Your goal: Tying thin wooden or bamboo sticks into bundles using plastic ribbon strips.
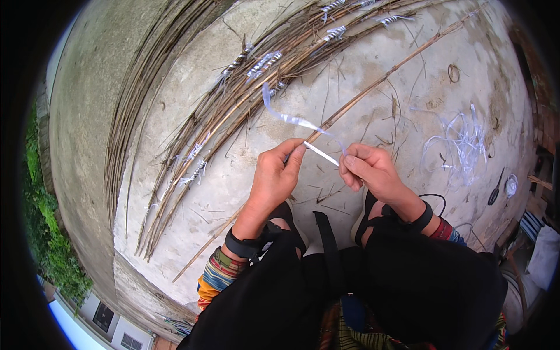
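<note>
My left hand [277,171] pinches a thin brown stick [363,94] together with a white plastic strip [321,153]. The stick slants from the upper right down to the lower left, passing behind my left wrist. Between my hands the strip is stretched tight, and my right hand [372,166] grips its other part between thumb and fingers. A loose translucent tail [293,119] of the strip curls up and away past the stick. Beyond my left hand lie long bundled sticks [236,113], bound in several places with wraps of the same kind of strip [264,65].
More loose sticks [144,83] lie at the left. To the right are a tangle of plastic strip [461,144], scissors [495,188] and a small roll [511,185]. Twig scraps [330,197] litter the concrete floor [280,135]. My shoes [372,214] flank a black strap [327,234].
</note>
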A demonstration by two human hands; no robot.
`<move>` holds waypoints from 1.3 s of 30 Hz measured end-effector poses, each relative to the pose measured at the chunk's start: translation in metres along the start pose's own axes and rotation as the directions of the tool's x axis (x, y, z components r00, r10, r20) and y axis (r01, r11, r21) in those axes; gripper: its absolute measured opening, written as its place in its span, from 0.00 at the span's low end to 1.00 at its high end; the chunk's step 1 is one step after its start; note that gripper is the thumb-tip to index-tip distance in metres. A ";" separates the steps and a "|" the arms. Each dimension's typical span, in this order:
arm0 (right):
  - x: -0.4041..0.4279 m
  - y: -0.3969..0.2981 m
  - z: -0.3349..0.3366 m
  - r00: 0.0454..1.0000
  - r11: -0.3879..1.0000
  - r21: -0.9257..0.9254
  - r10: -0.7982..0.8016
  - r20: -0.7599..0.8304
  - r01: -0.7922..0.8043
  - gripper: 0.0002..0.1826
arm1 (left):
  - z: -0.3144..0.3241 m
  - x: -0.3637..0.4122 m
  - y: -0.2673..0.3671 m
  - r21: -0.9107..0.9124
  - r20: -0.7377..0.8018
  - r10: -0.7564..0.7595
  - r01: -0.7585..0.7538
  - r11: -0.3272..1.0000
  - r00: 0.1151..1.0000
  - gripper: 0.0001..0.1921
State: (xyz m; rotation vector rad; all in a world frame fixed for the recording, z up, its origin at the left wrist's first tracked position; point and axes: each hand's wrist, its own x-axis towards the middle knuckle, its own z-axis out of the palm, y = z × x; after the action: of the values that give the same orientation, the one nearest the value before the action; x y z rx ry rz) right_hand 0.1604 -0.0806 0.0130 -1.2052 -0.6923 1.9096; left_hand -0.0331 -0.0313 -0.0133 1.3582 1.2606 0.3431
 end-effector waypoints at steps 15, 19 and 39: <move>0.112 0.067 -0.047 0.912 0.609 0.690 0.359 0.201 -0.392 0.07 | 0.009 -0.007 0.028 -0.372 0.443 -0.197 0.379 0.847 0.875 0.11; 0.117 0.065 -0.050 0.947 0.583 0.747 0.228 0.227 -0.319 0.07 | 0.013 -0.004 0.035 -0.412 0.494 -0.297 0.521 0.748 0.817 0.13; 0.027 -0.004 0.015 0.833 0.607 -0.751 -0.534 -0.142 0.260 0.08 | 0.017 -0.002 0.004 -0.115 0.078 0.082 -0.073 0.991 0.994 0.10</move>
State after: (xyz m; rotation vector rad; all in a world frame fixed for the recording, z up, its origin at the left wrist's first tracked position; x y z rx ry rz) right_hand 0.1409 -0.0565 0.0083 -1.6209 -1.4406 0.9812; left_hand -0.0187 -0.0408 -0.0136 1.3148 1.1065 0.4017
